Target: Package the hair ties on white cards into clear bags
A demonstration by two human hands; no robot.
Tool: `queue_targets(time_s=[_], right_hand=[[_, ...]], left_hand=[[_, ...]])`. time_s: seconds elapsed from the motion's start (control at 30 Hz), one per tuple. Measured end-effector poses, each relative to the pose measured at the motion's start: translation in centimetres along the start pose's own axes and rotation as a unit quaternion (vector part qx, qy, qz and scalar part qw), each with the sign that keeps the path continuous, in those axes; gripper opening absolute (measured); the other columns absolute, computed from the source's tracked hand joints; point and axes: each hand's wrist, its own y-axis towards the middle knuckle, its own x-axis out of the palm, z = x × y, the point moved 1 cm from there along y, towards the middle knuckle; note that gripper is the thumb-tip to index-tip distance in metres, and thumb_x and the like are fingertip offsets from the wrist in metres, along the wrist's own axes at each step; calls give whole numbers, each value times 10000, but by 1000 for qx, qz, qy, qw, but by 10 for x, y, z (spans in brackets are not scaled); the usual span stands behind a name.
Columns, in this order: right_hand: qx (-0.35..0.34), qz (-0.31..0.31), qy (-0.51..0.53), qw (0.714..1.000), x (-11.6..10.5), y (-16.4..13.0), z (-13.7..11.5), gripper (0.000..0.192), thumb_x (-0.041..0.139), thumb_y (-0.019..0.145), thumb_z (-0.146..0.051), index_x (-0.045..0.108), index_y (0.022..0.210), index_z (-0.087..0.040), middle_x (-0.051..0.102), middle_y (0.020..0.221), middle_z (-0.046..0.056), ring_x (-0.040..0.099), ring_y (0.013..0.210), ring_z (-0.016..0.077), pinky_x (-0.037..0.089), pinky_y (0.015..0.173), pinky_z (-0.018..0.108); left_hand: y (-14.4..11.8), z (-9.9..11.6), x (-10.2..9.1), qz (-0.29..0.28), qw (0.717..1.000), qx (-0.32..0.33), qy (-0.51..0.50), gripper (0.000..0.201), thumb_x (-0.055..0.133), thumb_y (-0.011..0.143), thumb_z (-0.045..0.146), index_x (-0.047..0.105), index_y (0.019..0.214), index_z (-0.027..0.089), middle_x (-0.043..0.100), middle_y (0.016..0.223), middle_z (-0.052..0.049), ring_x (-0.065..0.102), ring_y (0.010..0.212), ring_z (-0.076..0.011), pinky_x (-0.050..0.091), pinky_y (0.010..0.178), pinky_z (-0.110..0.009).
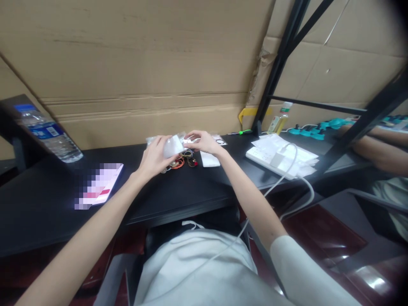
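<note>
Your left hand (153, 156) has its grip clamped on a small white packet (173, 146) over colored cords (180, 162) on the table (181, 191). Your right hand (204, 142) has fingertips at the packet's right edge; can't tell if that grip is pinched. Phone (108, 185) and water bottle (51, 135) left, power strip (262, 159) right.

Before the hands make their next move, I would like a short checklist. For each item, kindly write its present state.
1. Left hand holds the white packet: ok.
2. Right hand pinches the packet firmly: cannot tell; its fingers are at the packet's right side.
3. Space just below the packet is free: not ok; coloured cords lie there.
4. Phone is apart from both hands: ok.
5. Water bottle is capped: ok.
</note>
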Motion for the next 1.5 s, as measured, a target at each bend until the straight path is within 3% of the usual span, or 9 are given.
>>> queue_targets(time_s=[0.13, 0.33, 0.47, 0.6, 0.77, 0.97, 1.1, 1.37, 1.5], right_hand=[[11, 34, -129, 991, -14, 0, 9, 334, 810, 872, -430, 776, 1087, -177, 793, 1027, 87, 721, 846, 172, 567, 726, 267], [90, -140, -278, 946, -14, -5, 11, 221, 854, 826, -402, 830, 932, -210, 811, 941, 53, 735, 858, 201, 519, 771, 275], [127, -151, -371, 907, -1, -5, 10, 198, 869, 780, -405, 830, 850, -224, 805, 926, 57, 734, 863, 230, 516, 766, 289], [99, -182, -320, 924, -1, -3, 12, 142, 820, 805, -338, 826, 887, -222, 806, 939, 45, 733, 871, 201, 528, 769, 258], [87, -224, -125, 963, -11, -6, 5, 174, 674, 885, -217, 784, 1018, -196, 793, 956, 48, 735, 815, 152, 567, 639, 202], [73, -179, 51, 980, -16, -16, -17, 111, 685, 934, -240, 770, 992, -200, 778, 965, 57, 747, 866, 165, 666, 701, 249], [94, -157, 97, 978, -15, -17, -19, 140, 691, 978, -342, 729, 1046, -225, 761, 1002, 53, 770, 888, 177, 678, 666, 249], [8, -56, 23, 998, -8, -8, -9, 262, 707, 964, -455, 707, 1046, -206, 748, 948, 62, 721, 716, 162, 579, 536, 235], [-53, 37, -78, 995, -6, -6, -9, 167, 737, 935, -360, 727, 981, -199, 778, 935, 41, 727, 774, 166, 573, 704, 268]], left_hand=[[1, -2, -2, 8, 1000, -20, 11, 639, 711, 886, 459, 532, 1456, 231, 623, 1359, -116, 602, 1272, -342, 526, 1016, -463], [2, -4, -3, 16, 999, -43, 23, 625, 710, 885, 429, 544, 1450, 219, 620, 1357, -126, 598, 1268, -349, 513, 1041, -482], [1, -3, -2, 11, 999, -37, 15, 624, 713, 888, 441, 545, 1449, 224, 618, 1361, -117, 599, 1271, -342, 509, 1053, -474], [1, -3, -1, 2, 999, -31, 13, 638, 719, 884, 473, 549, 1446, 222, 626, 1346, -112, 604, 1265, -335, 518, 1039, -459], [1, -3, -1, 6, 999, -42, 25, 647, 714, 890, 477, 539, 1462, 230, 621, 1360, -115, 594, 1278, -340, 513, 1040, -462], [1, -4, -1, 10, 999, -32, 19, 656, 711, 884, 483, 543, 1464, 226, 620, 1352, -126, 597, 1263, -353, 510, 1032, -472], [1, 0, -1, -2, 1000, -22, 10, 643, 703, 886, 481, 545, 1459, 235, 622, 1337, -123, 596, 1254, -350, 501, 1040, -476], [1, 1, 0, -8, 1000, -13, 7, 629, 696, 892, 483, 550, 1453, 236, 622, 1335, -122, 591, 1253, -348, 496, 1032, -473], [0, 1, -1, -11, 1000, -5, 8, 636, 689, 896, 497, 546, 1458, 235, 619, 1350, -124, 593, 1256, -350, 498, 1031, -479]])
